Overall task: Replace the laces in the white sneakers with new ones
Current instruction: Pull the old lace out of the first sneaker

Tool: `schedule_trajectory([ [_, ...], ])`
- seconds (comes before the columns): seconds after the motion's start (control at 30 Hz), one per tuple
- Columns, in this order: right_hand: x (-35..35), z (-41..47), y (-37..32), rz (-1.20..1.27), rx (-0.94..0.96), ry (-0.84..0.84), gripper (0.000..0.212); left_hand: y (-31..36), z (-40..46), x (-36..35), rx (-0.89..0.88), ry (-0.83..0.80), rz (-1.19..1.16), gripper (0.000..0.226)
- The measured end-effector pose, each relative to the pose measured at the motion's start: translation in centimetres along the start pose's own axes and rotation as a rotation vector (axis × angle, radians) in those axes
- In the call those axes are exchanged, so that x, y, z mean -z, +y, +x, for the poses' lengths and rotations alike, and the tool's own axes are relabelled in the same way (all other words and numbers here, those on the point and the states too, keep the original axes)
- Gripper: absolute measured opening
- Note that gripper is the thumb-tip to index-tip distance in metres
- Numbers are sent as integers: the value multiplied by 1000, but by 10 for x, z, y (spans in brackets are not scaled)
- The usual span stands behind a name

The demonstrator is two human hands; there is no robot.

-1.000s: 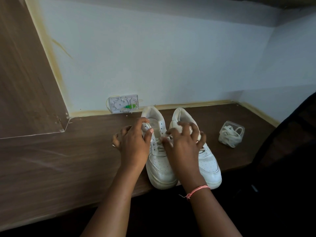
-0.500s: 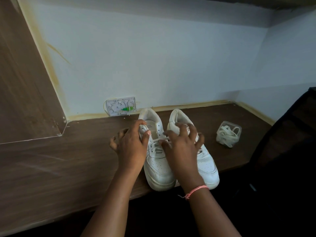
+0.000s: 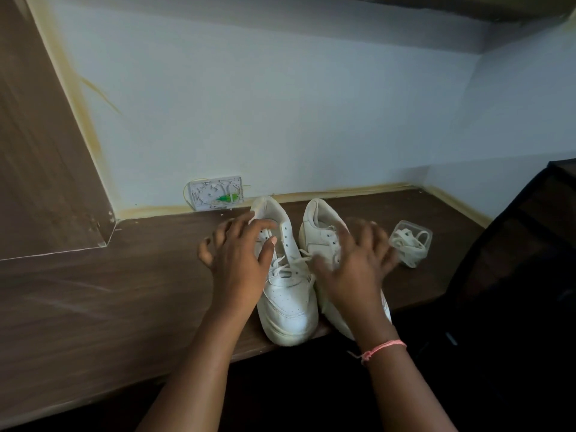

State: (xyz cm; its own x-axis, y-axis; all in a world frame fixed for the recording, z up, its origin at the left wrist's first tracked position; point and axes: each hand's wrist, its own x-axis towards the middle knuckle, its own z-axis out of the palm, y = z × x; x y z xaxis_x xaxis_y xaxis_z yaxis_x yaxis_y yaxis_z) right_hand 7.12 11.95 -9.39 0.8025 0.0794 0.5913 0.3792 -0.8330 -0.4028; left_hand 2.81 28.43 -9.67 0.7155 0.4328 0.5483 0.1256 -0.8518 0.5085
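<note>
Blur: right hand [image 3: 352,263] is smeared by motion, so its fingertips are hard to make out; the fingers look spread and fairly straight, gripping nothing that can be seen.
Hidden: most of the right sneaker [image 3: 321,232] lies under that hand — only its heel, part of the collar and a bit of the toe show.
Cut off: dark chair [image 3: 514,275] runs out of view at the right edge; both forearms leave at the near edge.
Left hand: left hand [image 3: 240,260] is over the left side of the left sneaker [image 3: 288,300], fingers spread and loosely bent, thumb tip on the tongue area; whether it pinches a lace I cannot tell.
Laces: old lace [image 3: 290,265] still threaded through the lower eyelets of the left sneaker, loose between the two hands, upper eyelets bare.
New laces: clear box [image 3: 410,243] with coiled white laces stands on the desk just right of the right hand, apart from it.
Edges: both toes overhang the near edge of the wooden desk [image 3: 124,291]; heels point to the far wall, near a white wall plate [image 3: 216,197].
Room: broad desk surface to the left of the sneakers — a narrower strip between box and chair.
Wrist: pink thread band [image 3: 385,349] on the right wrist.
</note>
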Motion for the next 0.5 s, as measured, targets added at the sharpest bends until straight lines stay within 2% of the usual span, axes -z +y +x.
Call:
schedule_trajectory([
  [0.07,-6,-14,-17,8,75,-120,80,2,1,3,-13,0,35,7],
  [0.17,-19,-30,-29,-68,98,-208,98,9,-2,6,33,-104,109,12],
  [0.23,-25,-35,-32,-56,49,-235,93,17,-6,6,56,-193,197,17],
  [0.33,-29,-38,-36,14,4,-209,71,30,-10,2,67,-344,312,19],
  [0.43,-25,-37,-36,34,-9,-274,89,27,-8,-1,113,-322,207,5],
  [0.5,-24,-38,-34,19,-13,-316,107,17,-4,-2,137,-287,74,8],
])
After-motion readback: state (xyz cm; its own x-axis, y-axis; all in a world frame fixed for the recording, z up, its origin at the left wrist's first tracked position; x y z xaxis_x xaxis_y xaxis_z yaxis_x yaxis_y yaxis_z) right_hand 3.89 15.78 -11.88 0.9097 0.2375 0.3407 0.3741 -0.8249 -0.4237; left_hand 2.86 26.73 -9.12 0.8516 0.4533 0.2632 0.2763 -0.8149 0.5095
